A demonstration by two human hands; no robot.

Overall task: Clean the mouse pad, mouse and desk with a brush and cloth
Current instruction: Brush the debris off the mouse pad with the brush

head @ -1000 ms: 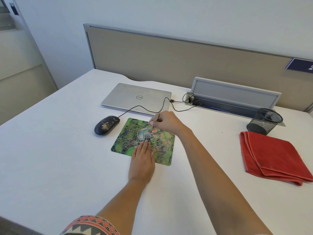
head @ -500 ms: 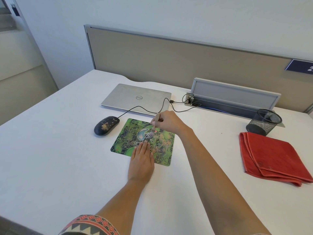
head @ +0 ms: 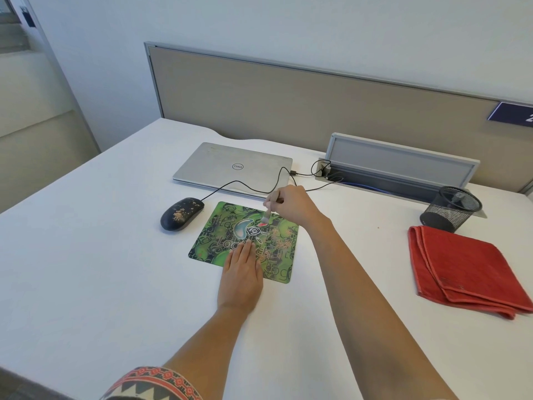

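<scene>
Green mouse pad (head: 213, 241), crumbs (head: 281, 241) clustering centre-right; right hand (head: 291, 203) grip clamping brush (head: 266, 216); left hand (head: 240, 272) pressing flat, grip unclenched, pinning pad. Best: sweeping lightly toward one edge, herding crumbs together.

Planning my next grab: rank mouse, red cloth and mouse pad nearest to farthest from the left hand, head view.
1. mouse pad, touched by the left hand.
2. mouse, beyond it to the left.
3. red cloth, far to the right.

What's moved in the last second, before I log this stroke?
The right hand, gripping the brush, swept its bristles slightly away and rightward from the middle of the mouse pad. The left hand stayed flat on it; mouse and red cloth unmoved.
</scene>
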